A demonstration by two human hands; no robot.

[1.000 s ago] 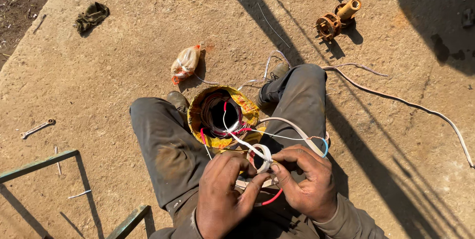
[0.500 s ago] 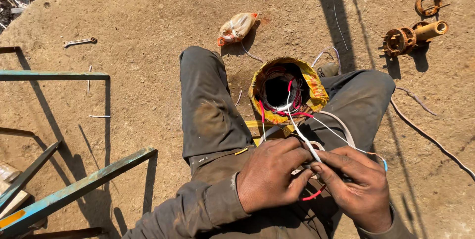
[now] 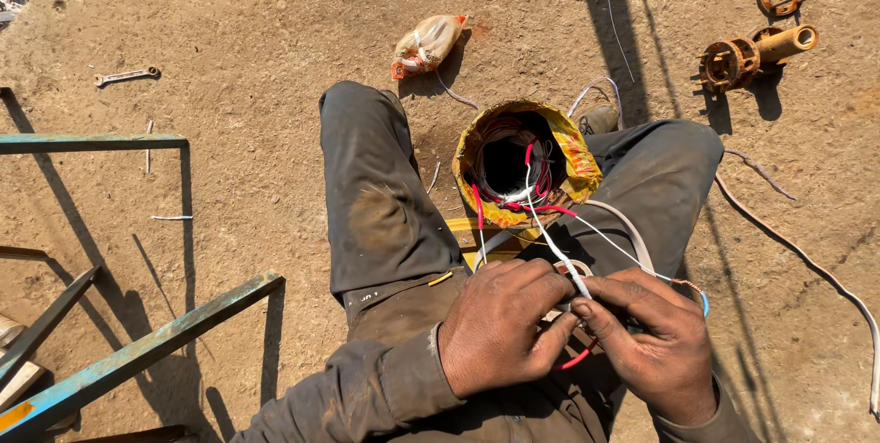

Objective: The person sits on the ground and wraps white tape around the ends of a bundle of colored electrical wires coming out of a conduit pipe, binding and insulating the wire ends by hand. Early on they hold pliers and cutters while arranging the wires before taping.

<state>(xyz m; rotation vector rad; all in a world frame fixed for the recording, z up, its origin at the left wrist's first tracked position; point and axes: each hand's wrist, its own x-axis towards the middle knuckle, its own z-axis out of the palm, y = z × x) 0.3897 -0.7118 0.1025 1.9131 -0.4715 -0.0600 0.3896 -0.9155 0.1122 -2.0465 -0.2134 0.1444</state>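
I sit on a dusty concrete floor with a round motor stator (image 3: 522,164) between my knees. It is wrapped in yellow insulation and holds copper windings. Red and white wires (image 3: 541,223) run from its opening to my hands. My left hand (image 3: 500,328) and my right hand (image 3: 646,342) meet over my lap, fingers pinched together on the white wire's end. A red wire loops out below them. What lies under the fingers is hidden.
A crumpled plastic bag (image 3: 426,43) lies beyond my left knee. A spanner (image 3: 126,76) rests at the far left. Rusty pipe fittings (image 3: 753,49) sit at top right. A blue metal frame (image 3: 137,342) stands at left. A loose cable (image 3: 807,260) trails on the right.
My view has swung left and down, so the stator and hands now sit further right in the picture and the metal frame shows. Both hands stay pinched on the wires.
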